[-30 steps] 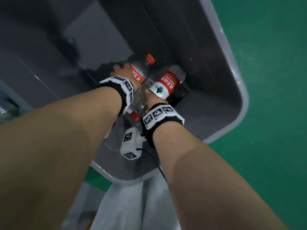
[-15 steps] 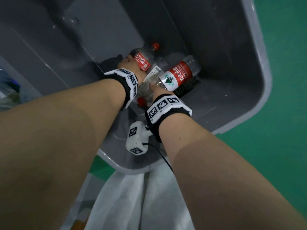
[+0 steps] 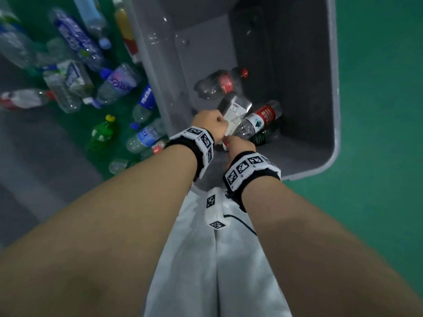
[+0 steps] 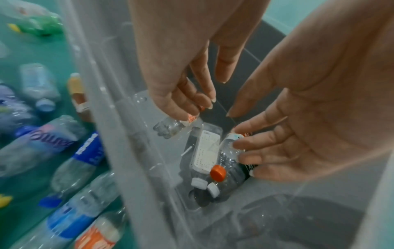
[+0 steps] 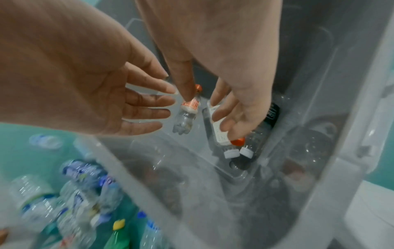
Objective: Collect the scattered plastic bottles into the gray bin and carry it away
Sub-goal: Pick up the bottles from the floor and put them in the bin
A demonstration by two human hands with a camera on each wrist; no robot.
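Left hand: the left hand [image 3: 209,124] hangs over the gray bin [image 3: 333,115], fingers [image 5: 147,102] spread and nearly straight, with nothing in them.
Right hand: the right hand [image 3: 241,145] is just beside it at 4 o'clock, fingers [image 4: 247,144] loosely extended, empty; I cannot tell whether the tips touch the bottle below.
Gray bin: it stands on the green floor [image 3: 384,88], with both wrists above its near end.
Bottles in the bin: a cola bottle [image 3: 220,84] with a red cap lies toward 12 o'clock; a red-labelled water bottle [image 3: 257,121] lies at 2 o'clock from the hands; a white-labelled bottle [image 4: 205,151] lies between them, and a dark green bottle [image 3: 262,138] sits under the water bottle.
Scattered bottles: a heap lies on the floor at 10 o'clock of the bin, among it a green bottle with a yellow cap [image 3: 101,133] and a blue-labelled Pepsi bottle [image 3: 144,102], the latter just beside the bin wall.
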